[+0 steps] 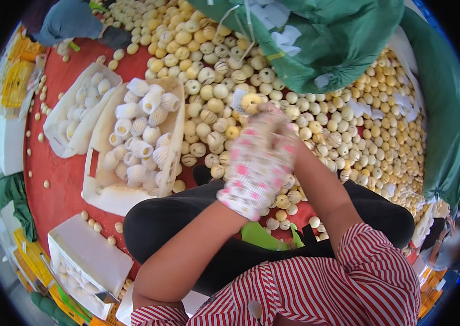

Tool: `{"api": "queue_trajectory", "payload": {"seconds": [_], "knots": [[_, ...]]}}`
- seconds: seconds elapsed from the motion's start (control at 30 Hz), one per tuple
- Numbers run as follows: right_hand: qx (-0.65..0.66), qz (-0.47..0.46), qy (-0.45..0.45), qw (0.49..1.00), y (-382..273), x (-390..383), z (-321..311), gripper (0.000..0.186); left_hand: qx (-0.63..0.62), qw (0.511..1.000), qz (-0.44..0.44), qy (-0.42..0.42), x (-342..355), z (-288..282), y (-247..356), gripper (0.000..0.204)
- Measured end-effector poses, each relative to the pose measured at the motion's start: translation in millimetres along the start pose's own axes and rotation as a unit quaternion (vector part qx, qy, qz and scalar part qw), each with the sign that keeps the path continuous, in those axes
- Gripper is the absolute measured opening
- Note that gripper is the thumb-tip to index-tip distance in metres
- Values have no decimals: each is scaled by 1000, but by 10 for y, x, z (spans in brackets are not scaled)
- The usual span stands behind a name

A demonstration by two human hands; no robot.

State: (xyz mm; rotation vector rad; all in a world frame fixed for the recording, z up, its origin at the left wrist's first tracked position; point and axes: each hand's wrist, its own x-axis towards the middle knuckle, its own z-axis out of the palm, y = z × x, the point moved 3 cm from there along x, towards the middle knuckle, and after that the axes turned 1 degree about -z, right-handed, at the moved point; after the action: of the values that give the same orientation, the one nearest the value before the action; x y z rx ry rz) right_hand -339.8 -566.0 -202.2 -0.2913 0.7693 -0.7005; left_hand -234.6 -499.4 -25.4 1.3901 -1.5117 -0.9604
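Both my hands wear white gloves with pink patterns, and they come together just above a large heap of round fruits. My left hand (251,171) lies over part of my right hand (284,140), and both look closed. Beyond the fingertips sticks out a pale yellow fruit, apparently a pepino melon (251,102). A white foam net sleeve (237,101) sits against its left side. The melon seems gripped by my left hand; overlap and motion blur hide most of the fingers. What my right fingers hold is hidden.
A white crate (118,202) of foam-netted fruits stands left of my knees, with a second crate (62,142) beyond it. A white foam box (91,244) is nearer. Green sheeting (344,49) drapes over the heap (368,146). Another person's leg (70,24) shows at far left.
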Motion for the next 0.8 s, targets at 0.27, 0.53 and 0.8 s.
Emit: {"api": "queue_trajectory", "payload": {"seconds": [0.27,0.53,0.8], "knots": [[177,-58,-29,982,-208,-1112,207,32,-342,862,-351,132,-8,-125,-481,25],[184,-52,-161,968,-83,-1767,460,39,-495,732,-435,-174,-419,418,-104,50],[2,-129,-108,986,-106,-2061,607,28,-373,886,-257,-98,-440,268,-195,44]]}}
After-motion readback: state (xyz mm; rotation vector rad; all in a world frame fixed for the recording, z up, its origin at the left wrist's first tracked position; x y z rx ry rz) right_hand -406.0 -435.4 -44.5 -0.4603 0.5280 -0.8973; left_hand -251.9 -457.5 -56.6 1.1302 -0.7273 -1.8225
